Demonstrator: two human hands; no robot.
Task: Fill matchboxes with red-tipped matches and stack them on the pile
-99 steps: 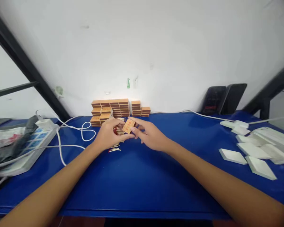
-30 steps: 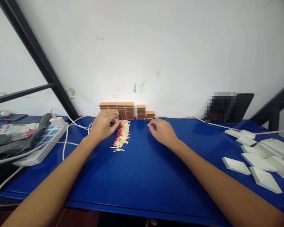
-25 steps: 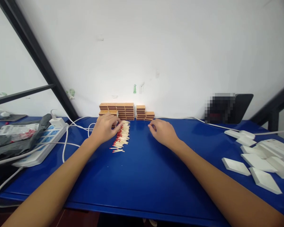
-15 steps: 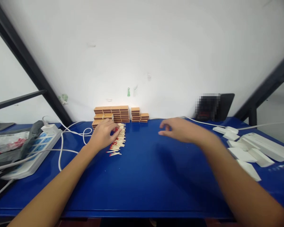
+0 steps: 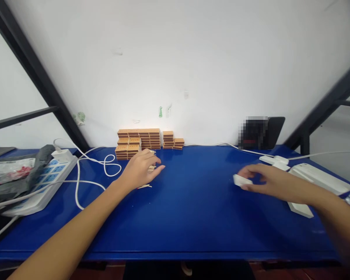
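Fingers of the right hand (image 5: 272,181) are clamped on a small white piece (image 5: 240,181) over the table (image 5: 192,217); the left hand (image 5: 138,170) has its fingers apart over the matches (image 5: 151,168), stacked matchboxes (image 5: 127,150) just behind, near the wall (image 5: 175,70).

The glossy blue table (image 5: 192,221) bears stacked orange-and-brown matchboxes (image 5: 146,140) along its back edge, pale wooden matchsticks (image 5: 151,168) before them, flat white rectangular pieces (image 5: 300,210) toward its right edge.

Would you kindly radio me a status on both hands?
Left hand open, partly hiding matchsticks. Right hand gripping small white box. Matchboxes stacked near the wall.
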